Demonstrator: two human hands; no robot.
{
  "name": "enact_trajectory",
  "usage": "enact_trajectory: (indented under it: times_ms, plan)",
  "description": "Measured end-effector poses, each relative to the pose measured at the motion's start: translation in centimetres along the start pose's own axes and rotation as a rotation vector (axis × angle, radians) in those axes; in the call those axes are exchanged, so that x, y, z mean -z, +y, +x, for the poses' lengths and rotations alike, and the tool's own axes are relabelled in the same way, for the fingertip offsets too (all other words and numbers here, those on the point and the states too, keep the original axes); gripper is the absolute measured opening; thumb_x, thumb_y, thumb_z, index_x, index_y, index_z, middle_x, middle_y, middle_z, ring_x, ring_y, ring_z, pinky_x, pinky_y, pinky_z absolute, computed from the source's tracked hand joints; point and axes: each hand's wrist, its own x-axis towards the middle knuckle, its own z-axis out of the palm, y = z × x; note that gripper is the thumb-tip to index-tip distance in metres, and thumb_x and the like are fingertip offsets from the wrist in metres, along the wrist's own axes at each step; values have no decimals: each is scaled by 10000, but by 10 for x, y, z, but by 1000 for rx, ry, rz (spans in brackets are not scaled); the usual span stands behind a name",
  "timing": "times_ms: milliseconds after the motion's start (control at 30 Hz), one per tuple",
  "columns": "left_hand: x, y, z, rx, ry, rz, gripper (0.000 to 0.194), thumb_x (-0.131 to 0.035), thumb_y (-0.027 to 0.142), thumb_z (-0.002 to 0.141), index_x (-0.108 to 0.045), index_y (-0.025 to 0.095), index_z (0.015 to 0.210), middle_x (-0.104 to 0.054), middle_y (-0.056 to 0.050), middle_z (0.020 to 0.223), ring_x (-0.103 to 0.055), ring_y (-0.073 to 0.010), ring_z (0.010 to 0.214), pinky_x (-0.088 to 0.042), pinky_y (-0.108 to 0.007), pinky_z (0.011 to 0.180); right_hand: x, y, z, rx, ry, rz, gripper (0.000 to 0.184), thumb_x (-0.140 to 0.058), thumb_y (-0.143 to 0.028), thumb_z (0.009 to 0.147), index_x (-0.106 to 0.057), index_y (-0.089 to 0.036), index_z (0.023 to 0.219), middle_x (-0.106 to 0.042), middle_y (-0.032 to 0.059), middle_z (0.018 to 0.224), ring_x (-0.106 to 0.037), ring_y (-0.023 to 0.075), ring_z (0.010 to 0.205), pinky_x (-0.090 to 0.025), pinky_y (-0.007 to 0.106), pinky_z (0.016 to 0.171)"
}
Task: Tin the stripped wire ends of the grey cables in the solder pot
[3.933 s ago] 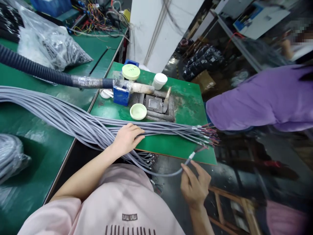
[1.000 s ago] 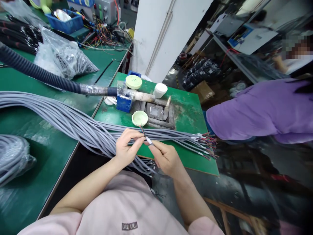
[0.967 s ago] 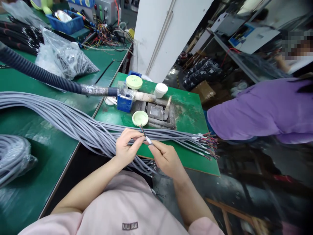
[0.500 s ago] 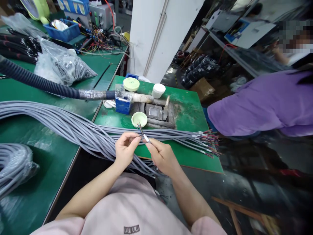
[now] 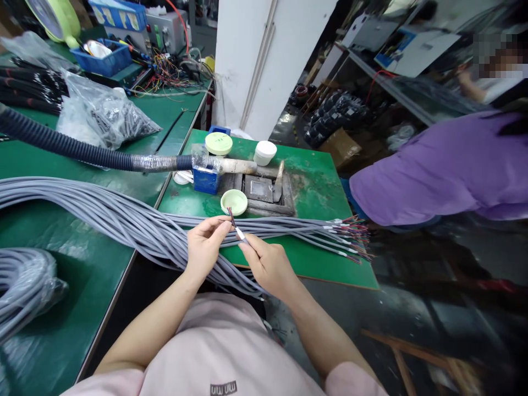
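Note:
My right hand [image 5: 266, 264] is closed around a grey cable [image 5: 240, 233] just below its white sleeve. Thin coloured wires [image 5: 231, 216] fan out of the cable's stripped end, pointing up and to the left. My left hand [image 5: 208, 242] pinches at these wires with thumb and forefinger; which strand it grips is too small to tell. Behind both hands a thick bundle of grey cables [image 5: 103, 203] runs across the green bench, its stripped ends [image 5: 355, 234] at the right. A shallow pale-green dish [image 5: 234, 203] sits just beyond the wire tips.
A solder-pot-like metal unit [image 5: 260, 188] with a scraper [image 5: 279, 181] is set in the bench. A corrugated hose [image 5: 103, 157] rests on a blue box [image 5: 206, 180]. White [image 5: 265, 152] and pale-green [image 5: 219, 143] tubs stand behind. A person in a purple sleeve [image 5: 433, 165] is at the right.
Earlier my left hand rested on the bundle while my right hand brought up one cable. Both hands came together at its end; lately the wires have spread and the fingers shifted slightly.

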Motion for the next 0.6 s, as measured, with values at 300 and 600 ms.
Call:
enact_trajectory:
  times_ms: [300, 600]
  plan:
    - [1, 13, 10, -24, -28, 156, 165, -791, 269, 633, -681, 150, 665, -651, 14, 600, -560, -81, 540, -464, -188, 540, -2, -2, 0, -11, -21, -22, 357, -354, -307, 957, -665, -145, 1024, -652, 39, 638, -529, 133, 501, -312, 252, 536]
    - [-3, -14, -8, -290, 11, 124, 121, -738, 271, 725, -668, 176, 699, -663, 4, 648, -625, -118, 623, -512, -236, 629, 1, 5, 8, -214, -166, 802, 422, -448, -388, 907, -594, -164, 1234, -539, -61, 495, -432, 80, 357, -335, 206, 409]
